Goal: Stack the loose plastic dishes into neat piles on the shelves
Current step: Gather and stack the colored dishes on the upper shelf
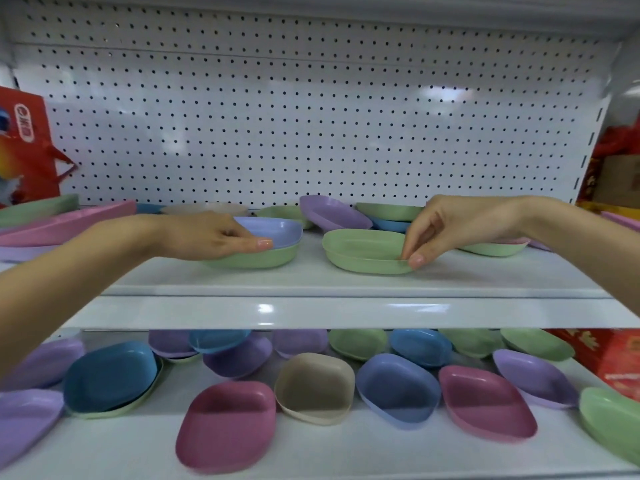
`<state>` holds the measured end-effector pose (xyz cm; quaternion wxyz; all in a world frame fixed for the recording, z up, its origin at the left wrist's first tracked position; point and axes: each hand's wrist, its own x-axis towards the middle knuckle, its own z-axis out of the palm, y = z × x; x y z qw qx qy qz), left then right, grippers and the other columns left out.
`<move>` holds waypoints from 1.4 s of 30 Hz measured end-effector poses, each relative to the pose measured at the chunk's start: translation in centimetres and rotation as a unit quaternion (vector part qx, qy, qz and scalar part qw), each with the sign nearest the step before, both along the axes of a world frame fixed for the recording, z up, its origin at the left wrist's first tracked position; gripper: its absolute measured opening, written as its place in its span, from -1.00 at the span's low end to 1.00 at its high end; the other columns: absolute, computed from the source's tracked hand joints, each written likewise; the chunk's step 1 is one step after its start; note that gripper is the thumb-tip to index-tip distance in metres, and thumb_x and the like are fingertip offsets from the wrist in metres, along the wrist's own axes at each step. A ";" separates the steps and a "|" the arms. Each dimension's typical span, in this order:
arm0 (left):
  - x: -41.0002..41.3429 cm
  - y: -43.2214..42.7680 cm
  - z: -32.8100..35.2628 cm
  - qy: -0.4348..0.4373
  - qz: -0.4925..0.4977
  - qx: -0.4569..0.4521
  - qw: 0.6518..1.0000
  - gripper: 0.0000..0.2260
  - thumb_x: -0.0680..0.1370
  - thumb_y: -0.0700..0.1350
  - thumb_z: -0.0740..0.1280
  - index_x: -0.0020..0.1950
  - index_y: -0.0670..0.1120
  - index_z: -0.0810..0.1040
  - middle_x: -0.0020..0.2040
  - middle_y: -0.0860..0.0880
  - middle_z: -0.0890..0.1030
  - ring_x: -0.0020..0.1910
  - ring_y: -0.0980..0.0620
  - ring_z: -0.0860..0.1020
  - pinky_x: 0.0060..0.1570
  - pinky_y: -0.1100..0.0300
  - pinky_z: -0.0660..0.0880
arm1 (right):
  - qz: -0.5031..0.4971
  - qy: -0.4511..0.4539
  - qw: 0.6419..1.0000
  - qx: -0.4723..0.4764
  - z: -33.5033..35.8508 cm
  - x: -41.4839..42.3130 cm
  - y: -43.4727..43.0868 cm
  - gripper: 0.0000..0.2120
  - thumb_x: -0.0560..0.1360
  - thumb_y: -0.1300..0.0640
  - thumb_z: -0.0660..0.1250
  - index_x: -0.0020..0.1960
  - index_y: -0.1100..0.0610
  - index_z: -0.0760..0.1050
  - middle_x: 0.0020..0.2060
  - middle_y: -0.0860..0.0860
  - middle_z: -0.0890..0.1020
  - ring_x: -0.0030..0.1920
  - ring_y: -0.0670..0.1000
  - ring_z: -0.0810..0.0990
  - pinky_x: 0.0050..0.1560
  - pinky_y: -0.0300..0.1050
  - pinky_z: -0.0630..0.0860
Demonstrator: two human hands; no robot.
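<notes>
Purple dish [27, 422] partly beyond the left edge

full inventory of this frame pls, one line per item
front green dish: 1, green, upper shelf front, right of centre
two-dish pile: 1, periwinkle on green, upper shelf front, left of centre
rear dishes: at least ten, purple, green, blue, beige, pink, upper shelf back
lower dishes: over a dozen, purple, blue, green, pink, beige, lower shelf, scattered
shelves: 2, white, one above the other
pegboard: 1, white, behind upper shelf
red bag: 1, red, far left edge
red boxes: count unclear, red, right edge
left hand: 1, holds two-dish pile
right hand: 1, pinches front green dish's rim
</notes>
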<state>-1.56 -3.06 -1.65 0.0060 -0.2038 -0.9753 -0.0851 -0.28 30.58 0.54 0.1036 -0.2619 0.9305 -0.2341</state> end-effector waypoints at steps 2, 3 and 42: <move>0.1 -0.4 0.1 0.005 0.014 -0.002 1.000 -0.20 0.13 0.63 -0.05 -0.29 -0.07 0.51 -0.35 0.17 0.28 -0.25 0.12 0.46 -0.09 0.26 0.37 | -0.023 0.026 0.999 -0.025 0.5 -0.2 -0.7 -0.85 0.43 0.04 0.41 -0.07 0.07 0.68 -0.09 -0.07 0.71 0.01 -0.17 0.63 0.11 -0.30 0.44; 0.3 -0.5 0.2 0.009 0.014 0.003 1.000 -0.30 0.18 0.58 -0.03 -0.39 -0.05 0.45 -0.33 0.20 0.17 -0.31 0.29 0.15 -0.03 0.22 0.41 | -0.037 0.049 0.996 -0.059 0.8 -0.6 -1.3 -0.84 0.45 0.04 0.40 -0.06 0.09 0.68 -0.08 -0.06 0.71 0.02 -0.15 0.64 0.07 -0.35 0.46; -1.4 -1.7 -0.9 0.006 0.022 0.100 0.995 0.15 -0.12 0.70 -0.12 0.19 0.07 0.58 0.24 0.19 0.48 0.17 0.18 0.43 0.25 0.27 0.27 | -0.082 0.305 0.944 0.095 5.1 -1.6 -7.9 -0.96 0.41 0.20 0.44 -0.22 0.13 0.64 -0.33 0.01 0.66 -0.29 -0.10 0.56 -0.26 -0.27 0.49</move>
